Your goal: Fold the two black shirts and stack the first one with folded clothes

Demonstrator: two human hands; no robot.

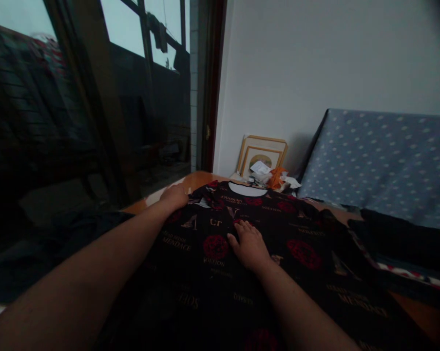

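Observation:
A black shirt (214,278) with gold lettering and red round prints lies spread on a wooden table (200,179), its round neckline pointing away from me. My left hand (175,196) is at the shirt's far left edge, by the sleeve. Its fingers are closed on the cloth there, though partly hidden. Flat on the shirt's front, below the neckline, rests my right hand (249,243) with its fingers stretched out and nothing held.
Folded dark clothes (406,243) are stacked at the right. Behind them stands a board draped in blue dotted cloth (380,161). Picture frames (263,146) lean on the wall, with crumpled paper and an orange bag (276,178) in front. Glass doors (132,97) fill the left.

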